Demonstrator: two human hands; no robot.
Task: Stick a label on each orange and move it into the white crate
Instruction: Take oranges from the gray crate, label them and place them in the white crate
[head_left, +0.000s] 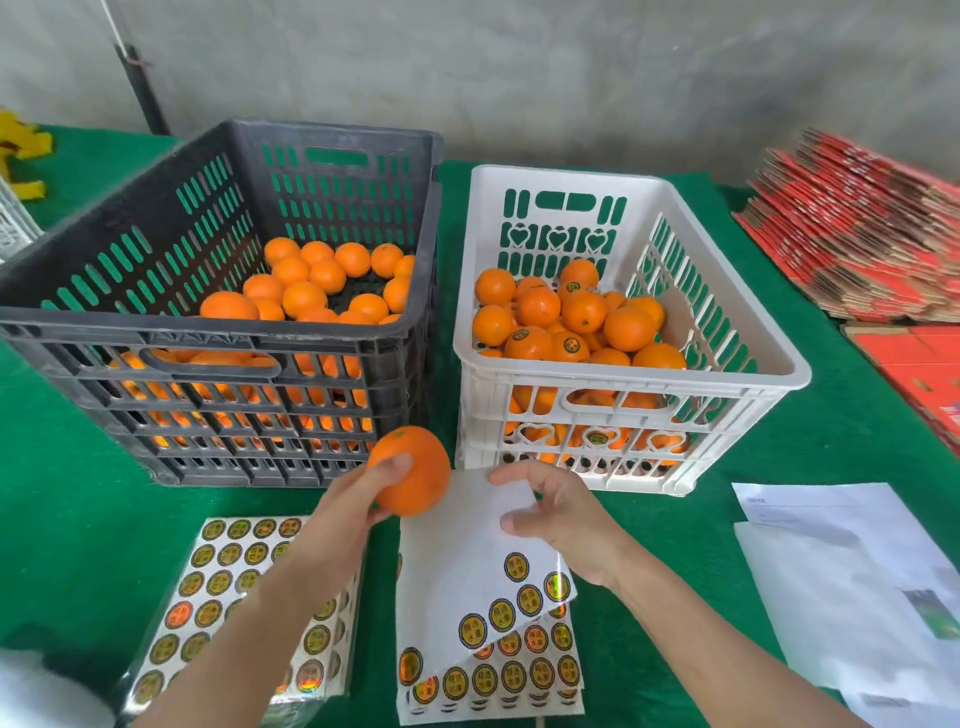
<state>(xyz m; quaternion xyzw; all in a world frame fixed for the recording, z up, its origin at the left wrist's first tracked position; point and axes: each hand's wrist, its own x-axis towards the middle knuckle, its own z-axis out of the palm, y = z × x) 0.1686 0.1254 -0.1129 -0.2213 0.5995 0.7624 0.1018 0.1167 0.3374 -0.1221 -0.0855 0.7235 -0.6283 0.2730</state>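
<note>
My left hand (353, 514) grips an unlabelled orange (415, 473) just in front of the gap between the two crates. My right hand (561, 514) hovers over the partly used label sheet (457, 561), its fingers loosely curved and apart, with no label visible in them. Round gold labels (514, 566) remain on the lower part of that sheet. The black crate (208, 332) on the left holds plain oranges (311, 280). The white crate (571, 176) on the right holds oranges (582, 312), some showing labels.
A wrapped stack of full label sheets (223, 571) lies under my left forearm. White papers (857, 571) lie at the right, and flattened red cartons (857, 234) are stacked at the back right. Green cloth (78, 519) covers the table.
</note>
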